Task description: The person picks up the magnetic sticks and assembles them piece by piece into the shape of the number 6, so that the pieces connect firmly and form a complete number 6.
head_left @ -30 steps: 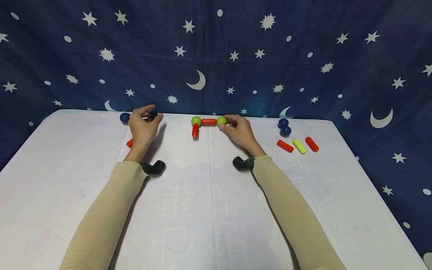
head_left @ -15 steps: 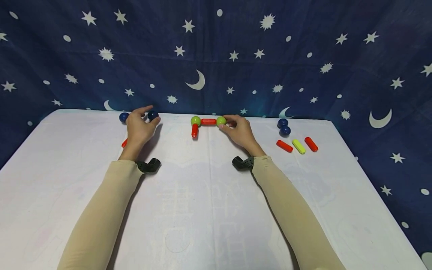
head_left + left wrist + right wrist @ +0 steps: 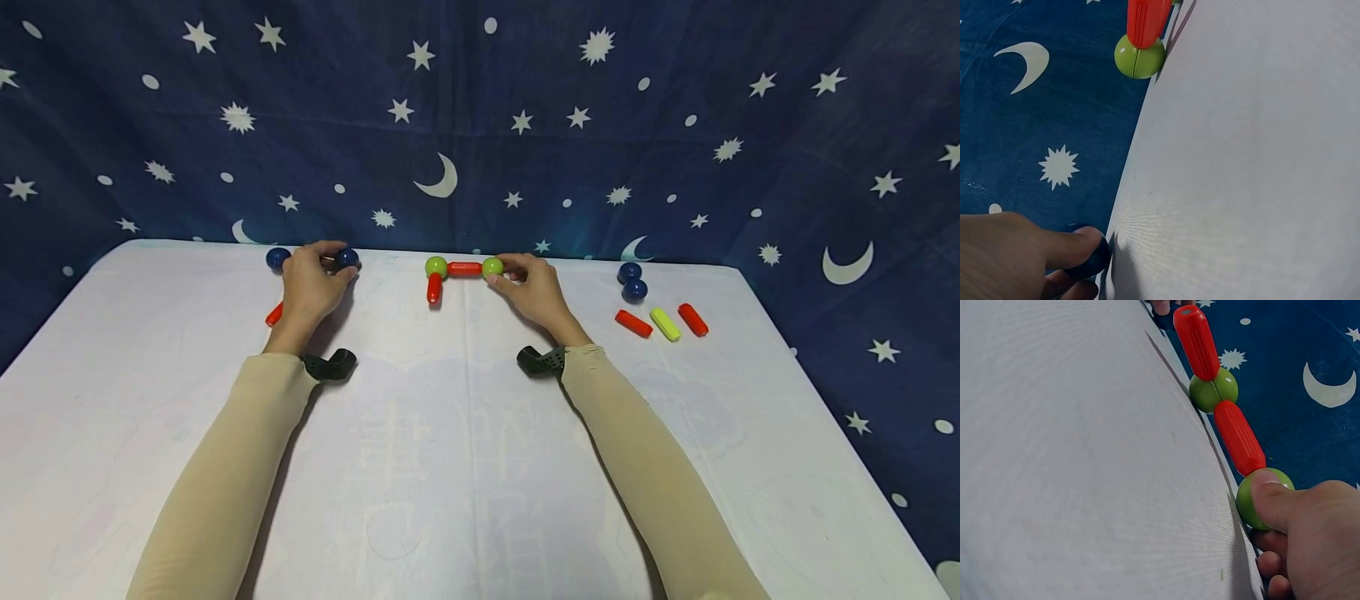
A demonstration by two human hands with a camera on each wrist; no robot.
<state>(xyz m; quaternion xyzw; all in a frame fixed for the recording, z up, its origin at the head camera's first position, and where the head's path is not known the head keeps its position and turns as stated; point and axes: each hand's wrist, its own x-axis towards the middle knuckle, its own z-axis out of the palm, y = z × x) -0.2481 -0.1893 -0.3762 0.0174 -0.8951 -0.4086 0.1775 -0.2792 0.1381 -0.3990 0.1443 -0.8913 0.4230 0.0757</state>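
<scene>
In the head view my left hand [image 3: 306, 287] is at the far left edge of the table, pinching a dark blue ball [image 3: 347, 258]. The left wrist view has the thumb lying on that ball [image 3: 1092, 262], fingers partly hidden beneath. My right hand [image 3: 534, 292] pinches a green ball [image 3: 492, 267] at the back middle. This ball ends a joined piece: a red rod [image 3: 464, 269] runs left from it to a second green ball [image 3: 436, 267]. From there another red rod [image 3: 434, 289] points toward me. In the right wrist view my thumb presses on the nearer green ball [image 3: 1246, 503].
A second blue ball [image 3: 277, 258] sits left of my left hand, and a red rod [image 3: 274, 314] is partly hidden behind it. At right lie two blue balls [image 3: 634, 289], two red rods [image 3: 633, 324] and a yellow rod [image 3: 665, 324]. A starry cloth [image 3: 480, 125] hangs behind the table [image 3: 420, 500].
My left hand has shifted slightly left, and its fingers have come in on the blue ball, which shows more. The red rod beside it is more exposed. My right hand stays on the green ball.
</scene>
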